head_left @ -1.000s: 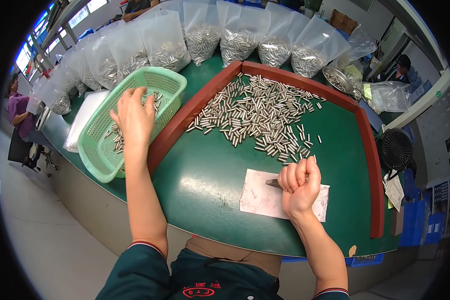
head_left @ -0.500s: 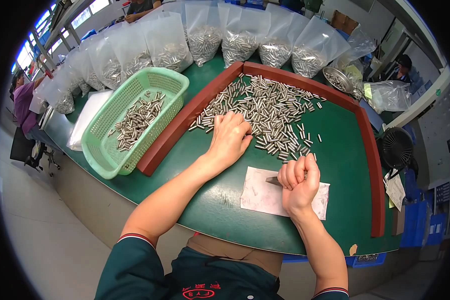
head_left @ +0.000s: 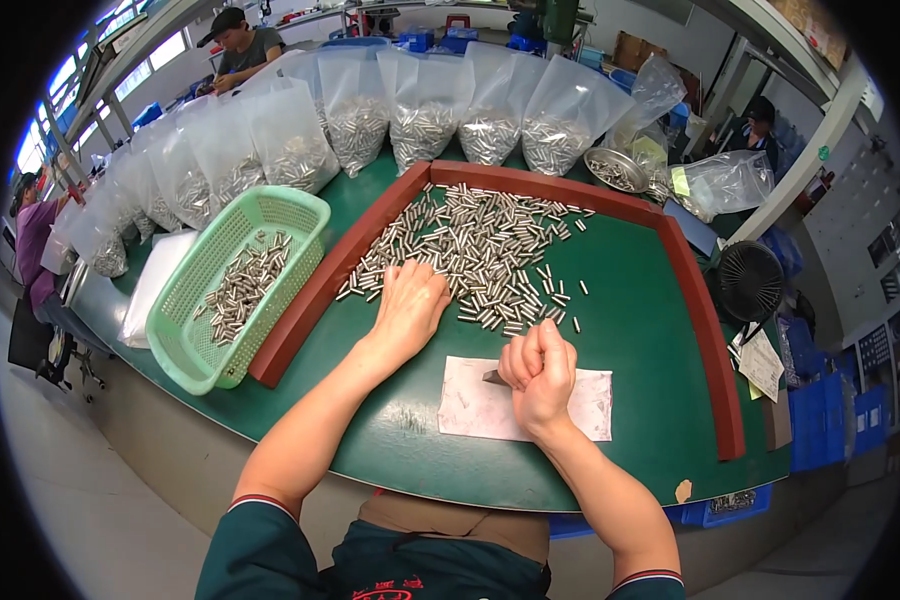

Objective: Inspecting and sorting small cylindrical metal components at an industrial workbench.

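While your right hand is clenched around a dark object, metal pins lie at its eleven o'clock; your left hand curls at their eight o'clock edge, grasp indeterminable.

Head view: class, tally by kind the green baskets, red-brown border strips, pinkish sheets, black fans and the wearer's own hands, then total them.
Green basket: 1
Red-brown border strips: 3
Pinkish sheet: 1
Black fan: 1
Wearer's left hand and right hand: 2
Total: 8
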Demonstrator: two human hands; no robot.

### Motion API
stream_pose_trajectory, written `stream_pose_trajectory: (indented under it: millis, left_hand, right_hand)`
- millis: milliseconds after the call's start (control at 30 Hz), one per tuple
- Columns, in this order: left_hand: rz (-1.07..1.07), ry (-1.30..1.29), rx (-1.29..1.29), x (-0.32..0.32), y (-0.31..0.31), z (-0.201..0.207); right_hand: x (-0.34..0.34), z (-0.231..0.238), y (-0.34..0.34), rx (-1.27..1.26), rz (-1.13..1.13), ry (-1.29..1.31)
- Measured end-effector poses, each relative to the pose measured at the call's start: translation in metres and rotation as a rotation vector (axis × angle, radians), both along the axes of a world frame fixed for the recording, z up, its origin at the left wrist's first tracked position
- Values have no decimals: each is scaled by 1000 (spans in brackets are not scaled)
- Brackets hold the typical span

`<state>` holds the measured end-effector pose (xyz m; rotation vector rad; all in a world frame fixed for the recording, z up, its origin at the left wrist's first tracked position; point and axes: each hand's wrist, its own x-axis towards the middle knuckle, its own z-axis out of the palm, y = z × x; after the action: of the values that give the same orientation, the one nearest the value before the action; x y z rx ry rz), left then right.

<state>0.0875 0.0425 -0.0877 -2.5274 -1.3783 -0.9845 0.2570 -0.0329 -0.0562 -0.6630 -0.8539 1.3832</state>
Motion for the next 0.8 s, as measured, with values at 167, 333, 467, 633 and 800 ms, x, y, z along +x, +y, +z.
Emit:
stream_pose_trajectory:
  millis: [167, 333, 467, 633, 800]
  left_hand:
    - [-64, 35, -5, -10, -3, 5]
    - [-49, 26, -63, -16, -13, 14]
    - [-64, -80, -93, -19, -11, 14]
    - [-82, -352, -333, -20, -8, 16]
    - [-422, -1326, -959, -26, -10, 26]
  right_hand:
    - [-2, 0, -1, 67, -10, -2]
    - [-2, -2, -3, 119, 12, -29]
    - [-3, -3, -4, 130, 14, -46]
    - [-1, -2, -4, 125, 19, -45]
    - [-3, -1, -5, 113, 15, -54]
